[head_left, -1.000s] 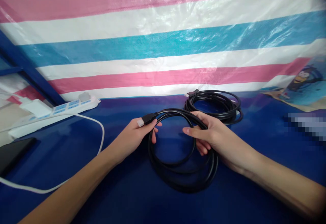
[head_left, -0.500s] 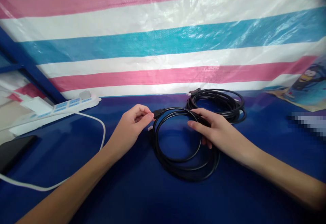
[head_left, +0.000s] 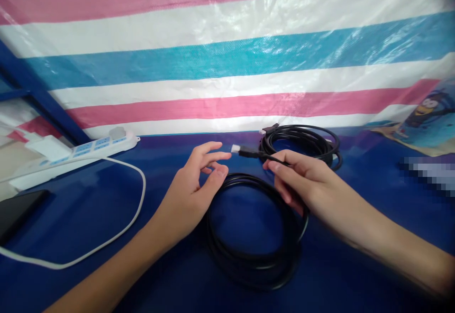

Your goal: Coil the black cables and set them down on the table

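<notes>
Change: connector point(head_left: 249, 151) now clear of left hand point(head_left: 195, 187) | right hand point(head_left: 302, 178): grip pinches black cable point(head_left: 269, 157) just behind connector | coil point(head_left: 263, 261): worktop point(head_left: 170, 280), six o'clock of view | left hand: grip released, coil's ten o'clock | meaning: cable end likely right-hand-controlled alone

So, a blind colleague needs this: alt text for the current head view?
The right hand holds a black cable near its connector; the left hand is open beside it. Cable loops are below, and another coil and a power strip rest on a blue table.
</notes>
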Demonstrator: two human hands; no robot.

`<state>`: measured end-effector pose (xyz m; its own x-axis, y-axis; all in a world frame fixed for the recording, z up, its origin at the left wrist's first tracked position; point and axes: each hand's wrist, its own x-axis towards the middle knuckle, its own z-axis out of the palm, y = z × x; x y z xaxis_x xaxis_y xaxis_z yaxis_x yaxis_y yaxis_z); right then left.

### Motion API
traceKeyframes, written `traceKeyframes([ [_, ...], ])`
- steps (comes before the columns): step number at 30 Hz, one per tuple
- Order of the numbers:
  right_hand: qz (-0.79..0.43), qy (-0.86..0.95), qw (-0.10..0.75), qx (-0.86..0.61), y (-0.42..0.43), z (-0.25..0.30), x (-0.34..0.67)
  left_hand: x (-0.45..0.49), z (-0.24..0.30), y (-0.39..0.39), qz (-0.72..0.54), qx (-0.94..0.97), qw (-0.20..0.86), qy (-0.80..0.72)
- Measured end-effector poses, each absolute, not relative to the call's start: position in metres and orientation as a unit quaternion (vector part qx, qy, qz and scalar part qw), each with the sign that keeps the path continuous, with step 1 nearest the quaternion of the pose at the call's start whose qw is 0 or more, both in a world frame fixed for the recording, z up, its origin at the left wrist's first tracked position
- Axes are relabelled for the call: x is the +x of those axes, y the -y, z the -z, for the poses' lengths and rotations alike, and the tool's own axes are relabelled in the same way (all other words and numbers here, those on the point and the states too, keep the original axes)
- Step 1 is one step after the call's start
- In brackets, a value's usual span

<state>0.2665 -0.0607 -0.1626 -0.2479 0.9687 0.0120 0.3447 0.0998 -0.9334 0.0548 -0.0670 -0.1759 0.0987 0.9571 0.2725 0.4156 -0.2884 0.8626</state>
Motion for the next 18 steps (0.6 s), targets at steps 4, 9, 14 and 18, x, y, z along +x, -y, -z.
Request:
traceKeyframes([
  [4,-0.549,0.502,0.428,-0.513,0.062,0.164,0.265,0.055,0.177,0.063,-0.388,0.663,0.28,-0.576],
  [9,-0.577,0.469,0.496,-0.449,0.068,0.166,0.261,0.053,0.179,0.061,-0.213,0.728,0.183,-0.626],
  [14,-0.679,0.45,0.424,-0.395,0.071,0.159,0.26,0.053,0.177,0.062,-0.189,0.734,0.163,-0.632],
  [18,-0.72,0.449,0.384,-0.364,0.072,0.158,0.259,0.057,0.177,0.064,-0.222,0.707,0.177,-0.648],
])
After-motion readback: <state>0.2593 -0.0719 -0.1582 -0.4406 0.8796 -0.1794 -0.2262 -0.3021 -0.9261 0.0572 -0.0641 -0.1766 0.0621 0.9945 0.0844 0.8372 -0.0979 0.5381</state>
